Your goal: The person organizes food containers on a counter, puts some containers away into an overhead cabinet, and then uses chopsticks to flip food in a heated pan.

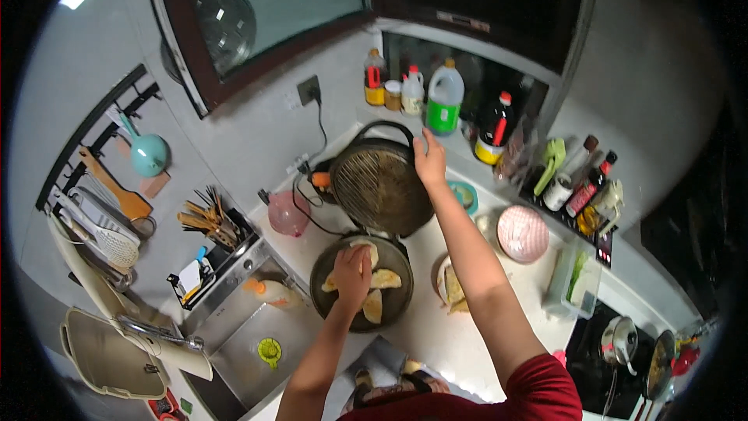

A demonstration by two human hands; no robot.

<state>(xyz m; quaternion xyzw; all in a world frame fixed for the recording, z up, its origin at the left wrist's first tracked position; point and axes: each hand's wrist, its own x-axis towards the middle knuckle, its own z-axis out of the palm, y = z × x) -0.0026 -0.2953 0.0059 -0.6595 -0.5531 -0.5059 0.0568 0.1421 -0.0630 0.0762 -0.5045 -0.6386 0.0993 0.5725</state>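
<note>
An electric griddle stands on the counter with its ridged lid point(380, 187) raised. My right hand point(429, 158) grips the right side of the lid by its black handle point(383, 124); some of its fingers are hidden. Over the round lower pan point(403, 304), my left hand point(353, 275) reaches down among several browned, half-moon pieces of filled dough. Its fingertips are at the upper piece point(372, 252), and whether they pinch it is hidden. Two more pieces, one to the right point(386, 279) and one below point(373, 306), lie flat in the pan.
A plate of flat food point(453, 286) is partly behind my right forearm. A pink checked bowl point(523, 234) and a clear plastic container point(575, 280) stand further right. To the left are the steel sink point(251, 339) and a pink bowl-like item point(288, 213). The griddle's cord point(318, 225) crosses the counter behind.
</note>
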